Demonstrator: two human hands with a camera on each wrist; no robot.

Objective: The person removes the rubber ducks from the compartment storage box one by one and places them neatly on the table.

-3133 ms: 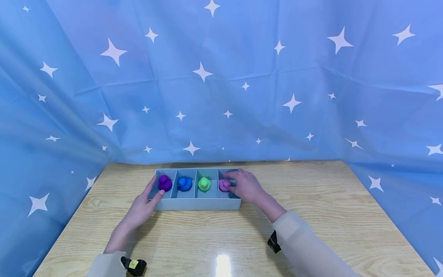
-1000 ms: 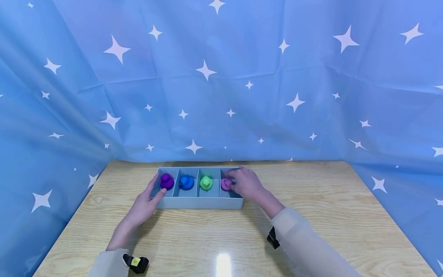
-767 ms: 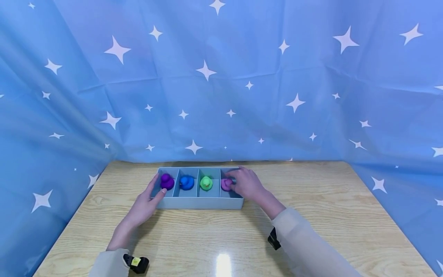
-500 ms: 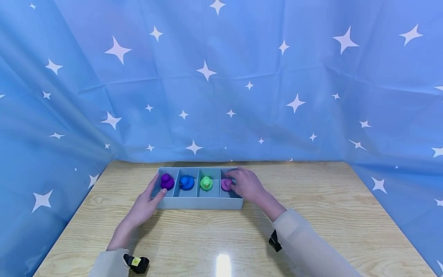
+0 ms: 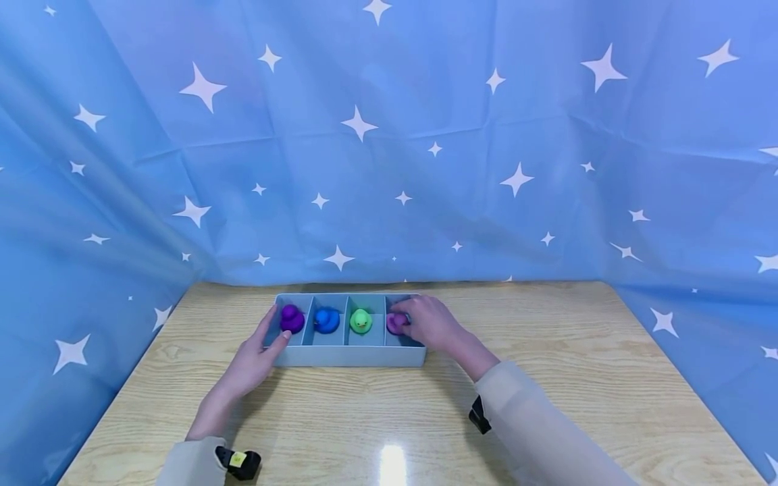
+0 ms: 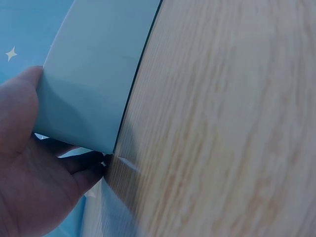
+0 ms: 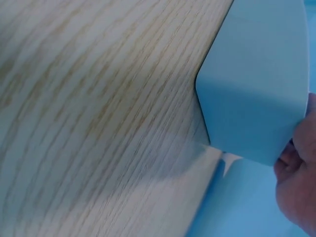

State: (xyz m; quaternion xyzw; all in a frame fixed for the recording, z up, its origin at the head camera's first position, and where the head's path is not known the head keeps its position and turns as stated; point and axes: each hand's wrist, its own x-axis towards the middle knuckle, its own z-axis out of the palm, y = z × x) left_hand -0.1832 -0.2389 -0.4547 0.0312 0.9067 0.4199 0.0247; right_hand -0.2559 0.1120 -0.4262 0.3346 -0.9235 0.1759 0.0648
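A pale blue-grey divided box point(image 5: 349, 356) lies on the table, one rubber duck in each compartment. From left to right sit a dark purple duck point(image 5: 292, 319), a blue duck point(image 5: 326, 320), a green duck point(image 5: 360, 321) and a pinkish-purple duck point(image 5: 396, 323). My left hand point(image 5: 248, 364) grips the box's left end, thumb at the front rim and fingers along the end wall, as the left wrist view shows. Reaching over the right end, my right hand point(image 5: 434, 327) pinches the pinkish-purple duck; its fingertips are partly hidden. The right wrist view shows that hand point(image 7: 298, 173) beside the box's end wall.
The wooden table point(image 5: 340, 418) reaches back to a blue curtain point(image 5: 389, 155) with white stars, which also hangs along both sides. A bright light reflection shows at the table's near middle. Each wrist wears a black camera.
The head view has shifted slightly. My left hand stays on the box. The right fingers have moved slightly on the pinkish-purple duck, whose beak showed earlier and is now harder to see.
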